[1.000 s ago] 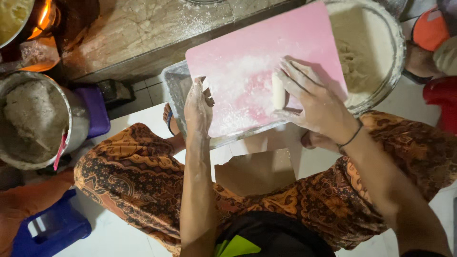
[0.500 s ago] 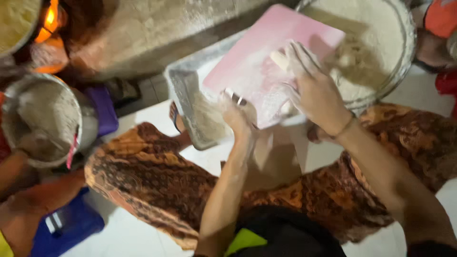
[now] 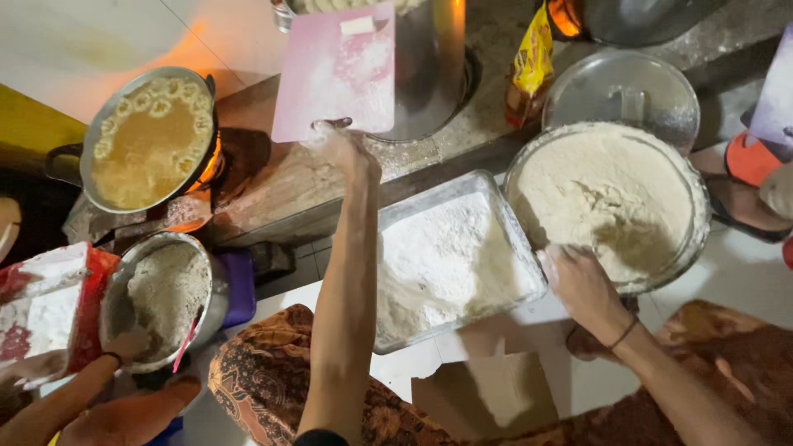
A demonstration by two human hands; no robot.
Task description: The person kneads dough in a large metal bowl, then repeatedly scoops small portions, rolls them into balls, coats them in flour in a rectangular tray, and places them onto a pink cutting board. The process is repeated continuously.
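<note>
Fingers (image 3: pixel 329 136) gripping pink board's (image 3: pixel 334 70) lower edge

left hand (image 3: pixel 343 149): motion-blurring, grip on pink board (image 3: pixel 334 74) unclear | steel pot (image 3: pixel 429 58): top edge cropping | flame (image 3: pixel 564 15): pan hiding most

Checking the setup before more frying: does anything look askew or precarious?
The pink cutting board in the left hand stands tilted against the steel pot, a dough piece near its top edge. Flour dusts the board.

White tiled floor (image 3: pixel 743 272), stone ledge (image 3: pixel 273 186), orange firelight.
</note>
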